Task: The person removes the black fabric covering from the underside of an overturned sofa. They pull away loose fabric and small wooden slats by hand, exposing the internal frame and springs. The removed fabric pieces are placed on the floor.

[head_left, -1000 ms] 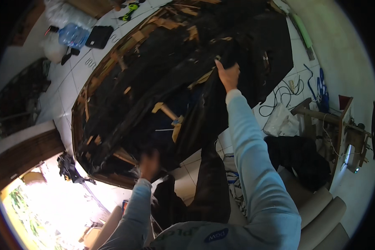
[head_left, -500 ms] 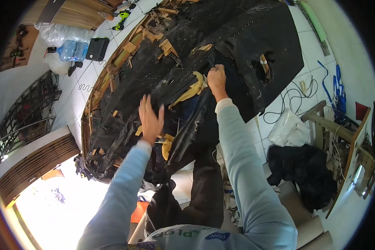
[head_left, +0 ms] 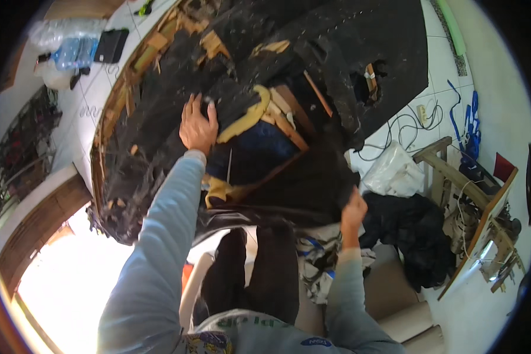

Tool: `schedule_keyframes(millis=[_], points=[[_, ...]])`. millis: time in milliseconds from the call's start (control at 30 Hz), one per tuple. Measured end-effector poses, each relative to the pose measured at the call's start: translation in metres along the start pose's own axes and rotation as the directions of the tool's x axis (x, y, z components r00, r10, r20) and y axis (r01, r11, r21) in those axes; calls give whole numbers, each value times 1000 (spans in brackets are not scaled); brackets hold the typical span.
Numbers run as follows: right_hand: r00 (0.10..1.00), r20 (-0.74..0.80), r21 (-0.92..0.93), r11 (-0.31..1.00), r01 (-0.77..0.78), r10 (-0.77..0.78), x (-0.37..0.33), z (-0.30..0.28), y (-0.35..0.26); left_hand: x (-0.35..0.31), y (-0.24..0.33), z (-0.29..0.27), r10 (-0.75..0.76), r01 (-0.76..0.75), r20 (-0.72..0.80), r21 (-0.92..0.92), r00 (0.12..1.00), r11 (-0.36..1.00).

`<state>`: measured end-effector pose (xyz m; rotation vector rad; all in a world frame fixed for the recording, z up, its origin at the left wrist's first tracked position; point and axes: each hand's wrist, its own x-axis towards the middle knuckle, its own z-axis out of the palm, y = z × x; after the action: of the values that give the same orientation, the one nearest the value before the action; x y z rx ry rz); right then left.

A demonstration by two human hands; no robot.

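A large piece of furniture lies before me, covered in torn black fabric (head_left: 159,127) with scraps of broken wood on it. My right hand (head_left: 353,211) is closed on the edge of a loose black fabric flap (head_left: 312,183), which is stretched toward my right side. Fingers apart, my left hand (head_left: 198,127) presses on the fabric beside the opening. Inside the opening show wooden slats (head_left: 290,125), a dark blue lining (head_left: 256,148) and a strip of yellow foam (head_left: 245,123). Another bit of yellow foam (head_left: 218,190) sticks out nearer me.
Right of the furniture are a black cable (head_left: 389,138), a clear plastic bag (head_left: 395,171), a wooden frame (head_left: 439,162) and a heap of black cloth (head_left: 407,230). A blue water bottle (head_left: 75,54) and a black case (head_left: 111,46) stand at the far left.
My right hand has pulled the black flap toward me and to the right, baring slats and blue lining. My left hand has moved slightly up and left, onto the fabric.
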<state>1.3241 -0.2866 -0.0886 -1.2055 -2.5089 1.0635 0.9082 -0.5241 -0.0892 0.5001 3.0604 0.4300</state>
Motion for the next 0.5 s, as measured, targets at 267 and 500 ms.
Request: schedule_keyframes(millis=[267,500], points=[[861,292,-266,900,-344,416,-7,-3,33,-1,0,4,-42,42,42,17,998,999],[865,-167,-267,823,-502,473,105,86,2,-8,3,3,-14,12,26,58,1000,998]])
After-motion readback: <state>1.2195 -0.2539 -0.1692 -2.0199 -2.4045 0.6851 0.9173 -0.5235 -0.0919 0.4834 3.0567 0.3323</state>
